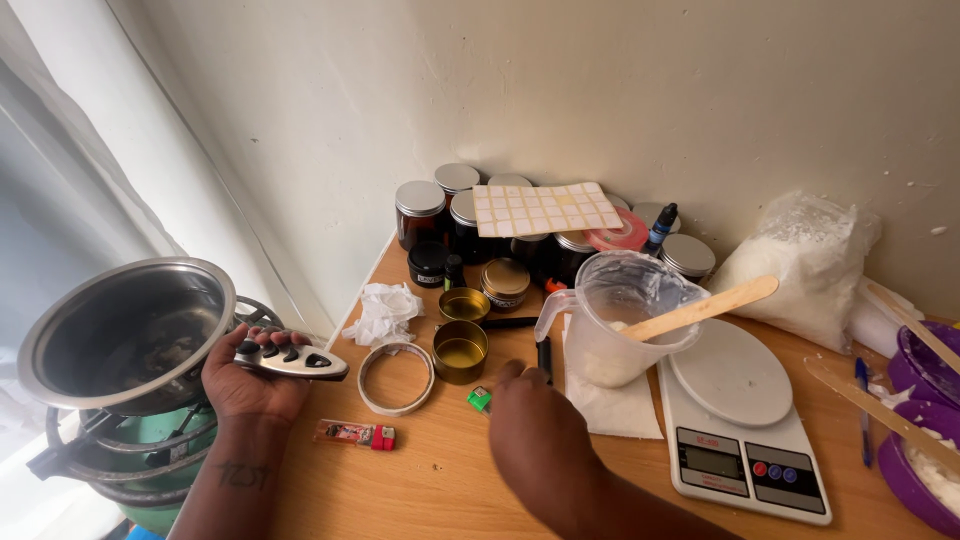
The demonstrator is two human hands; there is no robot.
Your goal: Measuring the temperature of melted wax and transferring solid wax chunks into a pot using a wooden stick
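pot: steel pot at 9 o'clock, sits on a green burner ring off the tabletop edge, dark residue inside.
left hand: left hand at 8 o'clock, palm up, fingers clamped on a silver handheld device with dark buttons, just beside the pot rim.
lighter: red lighter lies flat on the tabletop, at 5 o'clock of the left hand.
tape: tape ring flat, between both hands; crumpled white tissue at its 12 o'clock.
tins: two open gold tins, one behind the other, yellowish fill, just beside the tape ring at 3 o'clock.
right hand: right hand at 6 o'clock, back up, fingers reaching toward a small green object; whether they touch it or are together, cannot tell.
jars: dark lidded jars at 12 o'clock against the wall, white sticker sheet resting on top.
jug: clear plastic jug on a paper towel, wooden stick leaning in it, at 1 o'clock of the right hand.
scale: white digital scale at 3 o'clock, touching the jug.
bag: bag of white flakes behind the scale.
bowls: purple bowls at far right edge, wooden sticks across them.
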